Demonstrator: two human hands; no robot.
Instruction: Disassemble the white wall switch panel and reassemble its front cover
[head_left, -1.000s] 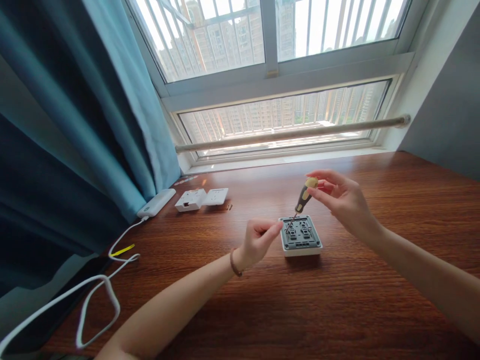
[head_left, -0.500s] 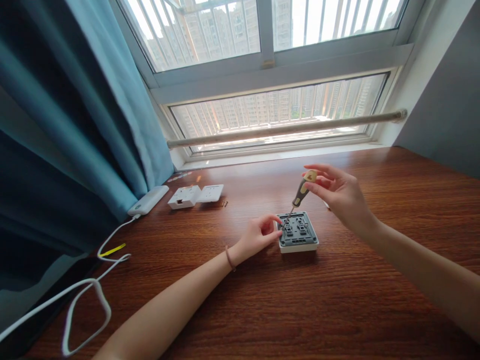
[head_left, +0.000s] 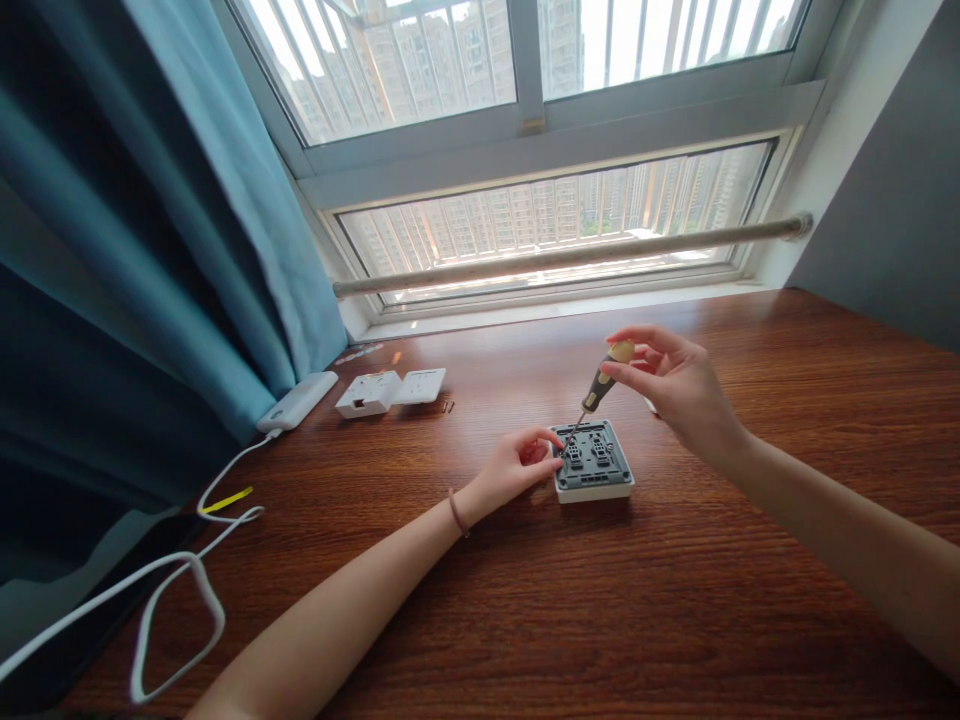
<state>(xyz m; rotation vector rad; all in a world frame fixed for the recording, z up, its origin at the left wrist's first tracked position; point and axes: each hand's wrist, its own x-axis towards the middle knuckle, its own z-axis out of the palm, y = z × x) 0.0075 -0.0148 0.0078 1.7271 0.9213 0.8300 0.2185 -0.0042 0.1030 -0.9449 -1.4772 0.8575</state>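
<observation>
A square wall switch (head_left: 600, 470) lies on the table, its dark grey inner frame facing up in a white base. At its left edge, the curved thumb and forefinger of my left hand (head_left: 525, 462) grip the frame. My right hand (head_left: 667, 385) is closed round the handle end of a screwdriver (head_left: 598, 388), which has a dark grey and pale yellow grip. The screwdriver leans to the right, and its shaft runs down to the left side of the frame beside my left fingertips. Those fingers partly hide its tip and any screw there.
On the wooden table (head_left: 480, 620), a white box (head_left: 369, 393) and a white cover plate (head_left: 421, 386) sit at the back left by two small screws (head_left: 448, 407). A white power bank (head_left: 298, 400) with a white cable (head_left: 196, 580) lies near the blue curtain (head_left: 247, 250).
My right fingers have shifted slightly round the screwdriver's handle. My left hand stays at the switch's left edge. The whole view has moved a little.
</observation>
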